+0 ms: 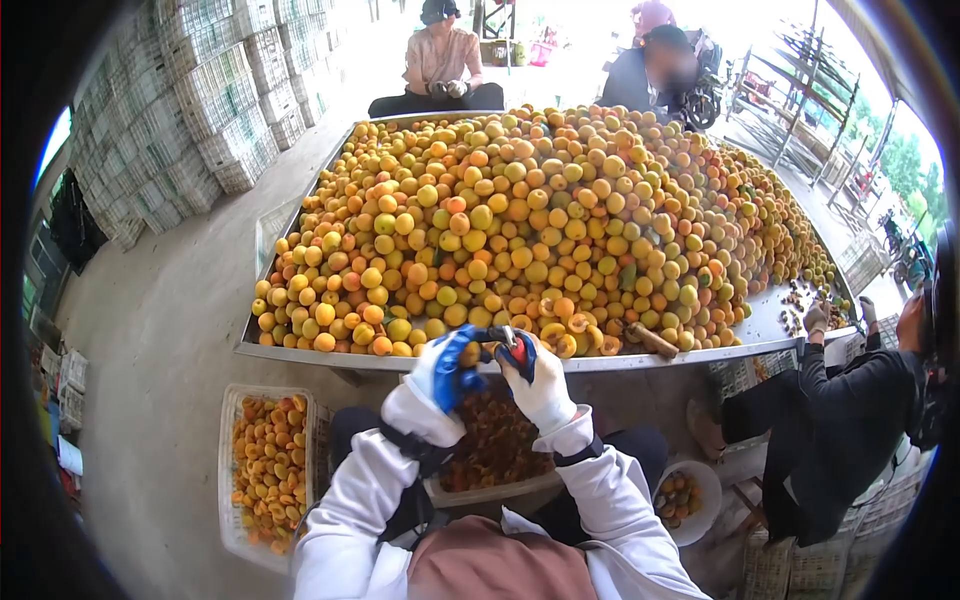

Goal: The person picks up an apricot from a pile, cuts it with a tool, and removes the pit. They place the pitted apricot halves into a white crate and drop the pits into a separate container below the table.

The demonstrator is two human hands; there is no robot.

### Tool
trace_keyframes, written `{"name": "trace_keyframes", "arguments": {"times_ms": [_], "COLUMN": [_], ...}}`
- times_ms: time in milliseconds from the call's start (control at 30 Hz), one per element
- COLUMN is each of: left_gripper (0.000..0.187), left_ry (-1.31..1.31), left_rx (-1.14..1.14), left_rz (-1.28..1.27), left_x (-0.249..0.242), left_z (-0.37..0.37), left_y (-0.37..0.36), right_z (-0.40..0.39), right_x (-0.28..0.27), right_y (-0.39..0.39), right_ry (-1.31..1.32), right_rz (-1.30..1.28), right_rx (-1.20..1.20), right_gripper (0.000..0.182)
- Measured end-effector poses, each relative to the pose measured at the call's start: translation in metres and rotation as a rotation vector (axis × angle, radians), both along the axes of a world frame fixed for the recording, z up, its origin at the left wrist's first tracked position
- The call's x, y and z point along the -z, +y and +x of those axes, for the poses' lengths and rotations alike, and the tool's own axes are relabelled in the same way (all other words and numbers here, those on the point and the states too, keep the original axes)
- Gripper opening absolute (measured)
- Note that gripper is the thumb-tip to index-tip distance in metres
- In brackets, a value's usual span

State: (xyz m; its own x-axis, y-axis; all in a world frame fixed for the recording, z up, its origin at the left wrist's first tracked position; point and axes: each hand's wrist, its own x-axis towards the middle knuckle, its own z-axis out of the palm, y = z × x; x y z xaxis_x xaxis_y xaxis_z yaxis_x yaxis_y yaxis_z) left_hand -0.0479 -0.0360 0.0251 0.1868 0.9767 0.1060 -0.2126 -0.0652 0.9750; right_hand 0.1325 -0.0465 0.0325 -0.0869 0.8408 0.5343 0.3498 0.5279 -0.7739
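Both of my hands wear white gloves with blue palms and meet at the near edge of a metal table [700, 355] heaped with orange-yellow fruit [520, 210]. My left hand [452, 368] is curled, its fingers blurred, with a yellowish round thing partly showing inside. My right hand [535, 380] is closed around a small red-handled tool [517, 350], whose tip points toward my left hand. Just beyond them, several cut fruit halves [568, 335] lie on the table. Under my hands stands a crate of darker fruit pieces [495, 440], partly hidden by my arms.
A white crate [228, 480] of halved fruit stands at left, a white bucket [712, 500] at right. A brown stick-like object [655, 342] lies by the table edge. Co-workers sit at right [850, 420] and beyond the table [440, 65]. Crates [170, 110] are stacked back left.
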Motion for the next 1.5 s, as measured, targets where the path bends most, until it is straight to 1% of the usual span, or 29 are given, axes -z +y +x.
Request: {"name": "trace_keyframes", "arguments": {"times_ms": [33, 100, 167, 200, 267, 333, 400, 433, 467, 500, 533, 600, 633, 667, 700, 733, 800, 833, 867, 933, 967, 1000, 1033, 1133, 1267, 1367, 1400, 1467, 1500], "left_gripper": [0.045, 0.046, 0.046, 0.040, 0.028, 0.018, 0.019, 0.024, 0.029, 0.031, 0.032, 0.034, 0.034, 0.035, 0.037, 0.039, 0.038, 0.039, 0.042, 0.047, 0.051, 0.040, 0.041, 0.043, 0.043, 0.039, 0.037, 0.037, 0.038], "left_ry": [-0.205, -0.283, -0.175, 0.018, 0.099, 0.273, 0.627, 1.277, 1.666, 1.638, 1.603, 1.294, 1.251, 1.208, 1.122, 1.034, 1.325, 1.490, 1.648, 1.931, 2.076, 2.125, 2.147, 2.170, 2.134, 1.849, 1.812, 1.540, 1.266], "left_rx": [0.037, -0.021, -0.276, -0.447, -0.639, -0.837, -0.960, -1.013, -1.066, -1.067, -1.068, -0.966, -0.915, -0.863, -0.758, -0.651, -0.458, -0.384, -0.312, -0.323, -0.202, -0.186, -0.061, 0.003, 0.035, 0.002, -0.112, -0.225, -0.265], "left_rz": [-0.309, -0.283, -0.169, -0.086, -0.047, -0.007, -0.111, 0.104, 0.107, 0.086, 0.071, 0.151, 0.205, 0.264, 0.247, 0.231, 0.385, 0.419, 0.465, 0.597, 0.431, 0.421, 0.251, 0.148, 0.216, 0.083, 0.150, 0.143, 0.194], "left_x": [-0.016, -0.030, -0.042, -0.049, -0.025, -0.009, 0.036, 0.040, 0.030, 0.030, 0.030, 0.021, 0.014, 0.004, -0.004, -0.013, -0.032, -0.028, -0.022, 0.005, 0.019, 0.021, 0.019, 0.024, 0.018, 0.026, 0.037, 0.018, 0.011], "left_z": [-0.018, -0.061, -0.102, -0.123, -0.194, -0.244, -0.307, -0.311, -0.298, -0.296, -0.294, -0.275, -0.258, -0.238, -0.215, -0.191, -0.140, -0.118, -0.101, -0.072, -0.061, -0.053, -0.045, -0.034, -0.033, -0.040, -0.044, -0.044, -0.044], "left_y": [-0.009, -0.022, -0.039, -0.052, -0.068, -0.097, -0.120, -0.136, -0.147, -0.149, -0.146, -0.126, -0.111, -0.092, -0.071, -0.050, -0.012, 0.004, 0.025, 0.050, 0.069, 0.073, 0.081, 0.087, 0.081, 0.089, 0.092, 0.092, 0.088], "right_z": [0.003, 0.009, 0.016, 0.020, 0.027, 0.031, 0.035, 0.034, 0.034, 0.034, 0.035, 0.035, 0.033, 0.029, 0.025, 0.021, 0.017, 0.021, 0.018, 0.019, 0.020, 0.021, 0.023, 0.026, 0.026, 0.026, 0.026, 0.026, 0.027], "right_x": [0.000, 0.001, -0.008, -0.012, -0.013, -0.019, -0.019, -0.021, -0.020, -0.013, -0.014, -0.001, -0.004, -0.011, -0.015, -0.016, -0.013, -0.006, -0.004, -0.008, -0.006, -0.001, 0.002, 0.001, 0.002, 0.001, -0.001, -0.003, -0.002], "right_y": [0.001, 0.003, 0.000, -0.001, 0.000, -0.006, -0.008, -0.008, -0.007, -0.003, -0.003, 0.005, 0.002, -0.002, -0.004, -0.004, -0.002, 0.001, 0.003, -0.001, 0.001, 0.003, 0.004, 0.003, -0.001, -0.003, -0.004, -0.004, -0.004], "right_ry": [-0.006, 0.070, 0.153, 0.177, 0.126, 0.103, 0.168, 0.248, 0.326, 0.312, 0.303, 0.177, 0.174, 0.232, 0.291, 0.292, 0.151, 0.107, 0.071, -0.063, -0.041, -0.015, -0.028, -0.107, -0.068, -0.119, -0.134, -0.122, -0.069], "right_rz": [0.008, -0.028, -0.075, -0.080, 0.009, 0.000, -0.243, -0.299, -0.354, -0.258, -0.259, -0.106, -0.111, -0.222, -0.331, -0.328, -0.154, -0.247, -0.097, -0.033, -0.041, -0.052, -0.095, -0.175, -0.167, -0.109, -0.112, -0.121, -0.140], "right_rx": [-0.002, 0.048, 0.053, 0.053, 0.086, 0.115, 0.109, 0.084, 0.067, 0.063, 0.043, 0.056, 0.048, 0.018, -0.010, -0.011, 0.035, 0.051, 0.068, 0.139, 0.123, 0.100, 0.101, 0.146, 0.109, 0.115, 0.114, 0.109, 0.077], "right_gripper": [0.031, 0.027, 0.022, 0.022, 0.019, 0.019, 0.019, 0.020, 0.020, 0.022, 0.024, 0.023, 0.023, 0.022, 0.022, 0.022, 0.014, 0.013, 0.014, 0.016, 0.016, 0.016, 0.015, 0.018, 0.020, 0.017, 0.017, 0.014, 0.016]}}
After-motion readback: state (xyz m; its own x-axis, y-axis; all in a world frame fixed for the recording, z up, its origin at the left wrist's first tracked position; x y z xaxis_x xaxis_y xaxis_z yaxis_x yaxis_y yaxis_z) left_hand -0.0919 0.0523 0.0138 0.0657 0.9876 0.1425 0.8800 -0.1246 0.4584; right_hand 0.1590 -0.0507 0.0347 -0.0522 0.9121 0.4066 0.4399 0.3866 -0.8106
